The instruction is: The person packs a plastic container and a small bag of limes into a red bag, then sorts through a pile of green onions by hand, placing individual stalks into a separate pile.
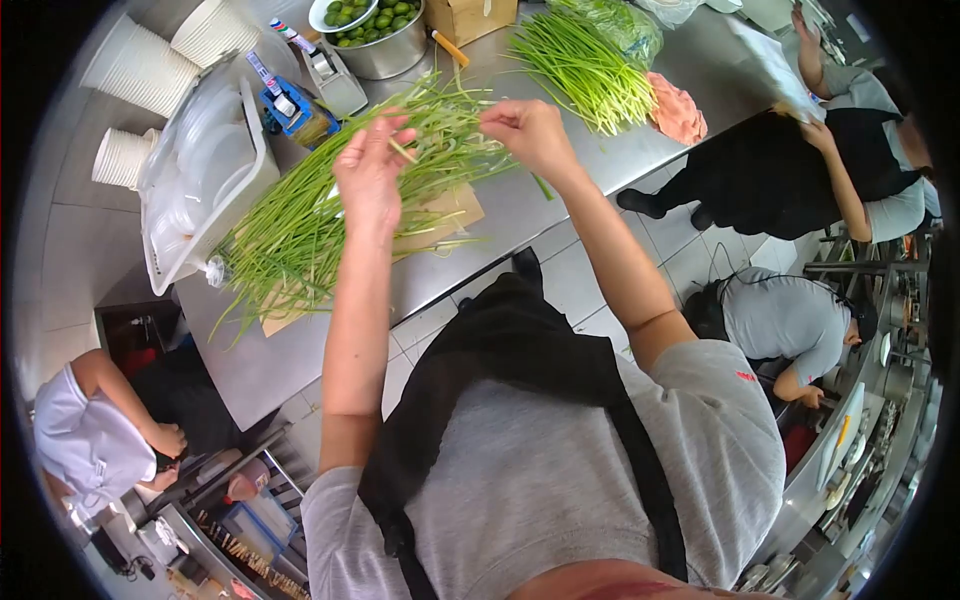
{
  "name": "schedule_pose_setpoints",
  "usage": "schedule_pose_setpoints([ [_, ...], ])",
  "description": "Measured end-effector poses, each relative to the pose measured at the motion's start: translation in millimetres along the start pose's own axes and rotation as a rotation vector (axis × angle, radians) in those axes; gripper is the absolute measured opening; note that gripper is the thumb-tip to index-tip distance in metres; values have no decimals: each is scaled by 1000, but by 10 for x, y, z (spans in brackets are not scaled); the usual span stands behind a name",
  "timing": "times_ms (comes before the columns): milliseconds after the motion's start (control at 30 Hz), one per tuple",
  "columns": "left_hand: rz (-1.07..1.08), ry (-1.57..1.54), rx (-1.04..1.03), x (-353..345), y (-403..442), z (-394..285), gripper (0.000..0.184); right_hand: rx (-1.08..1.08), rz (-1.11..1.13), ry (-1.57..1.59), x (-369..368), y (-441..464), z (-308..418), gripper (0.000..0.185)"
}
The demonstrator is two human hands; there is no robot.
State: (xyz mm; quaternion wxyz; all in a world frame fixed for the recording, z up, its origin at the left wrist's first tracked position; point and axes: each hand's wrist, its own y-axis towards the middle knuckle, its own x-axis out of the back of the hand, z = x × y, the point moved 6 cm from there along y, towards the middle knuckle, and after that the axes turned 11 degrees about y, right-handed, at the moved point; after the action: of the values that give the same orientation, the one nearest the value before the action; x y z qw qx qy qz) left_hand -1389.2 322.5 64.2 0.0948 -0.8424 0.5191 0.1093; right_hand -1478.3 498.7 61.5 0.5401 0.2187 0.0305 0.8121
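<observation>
Long thin green stalks like chives (290, 205) lie in a loose heap on the steel table, partly over brown cardboard (440, 217). My left hand (372, 175) is above the heap with its fingers curled, and a short pale green stalk shows between thumb and fingers. To its right, my right hand (528, 133) is closed in a pinch at the heap's right end. Its fingertips meet by the thin stalks; what exactly they grip is too small to make out.
A neater bunch of green stalks (580, 70) lies at the back right, beside a pink cloth (680, 108). Behind the heap are a steel pot of green limes (375, 50), a blue tape dispenser (300, 115) and a white bin of plastic lids (255, 165). Several co-workers stand around.
</observation>
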Motion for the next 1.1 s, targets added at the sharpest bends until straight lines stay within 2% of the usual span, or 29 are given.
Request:
schedule_pose_setpoints([
  [33,-44,16,-46,80,27,-51,22,-2,7,-1,34,-5,-58,10],
  [100,-105,25,-89,244,71,-118,22,46,-34,-204,127,-6,-141,11],
  [200,-206,45,-137,527,90,-220,21,-26,9,-241,133,-45,-347,11],
  [300,-340,68,-194,763,65,-329,23,1,31,-211,103,-53,-468,11],
  [367,-540,77,-319,957,-4,-477,25,-28,60,-209,96,-27,-550,12],
  [433,-530,88,-370,1079,-21,-573,26,-55,82,-202,96,10,-571,14],
  [533,-533,159,-478,1106,-66,-698,28,-47,94,0,140,136,-513,11],
  [600,-549,196,-525,1055,-99,-760,28,93,43,-37,218,267,-493,9],
  [833,-563,192,-463,965,-107,-646,29,66,82,-118,228,586,-674,7],
  [933,-566,229,-449,988,-131,-596,28,120,63,-172,142,675,-699,8],
  [1000,-579,234,-423,981,-143,-559,28,392,46,-333,30,706,-557,10],
  [1033,-571,226,-419,979,-142,-540,28,389,42,-344,-5,730,-553,10],
  [1100,-538,262,-408,953,-124,-504,28,335,222,-422,-175,785,-533,16],
])
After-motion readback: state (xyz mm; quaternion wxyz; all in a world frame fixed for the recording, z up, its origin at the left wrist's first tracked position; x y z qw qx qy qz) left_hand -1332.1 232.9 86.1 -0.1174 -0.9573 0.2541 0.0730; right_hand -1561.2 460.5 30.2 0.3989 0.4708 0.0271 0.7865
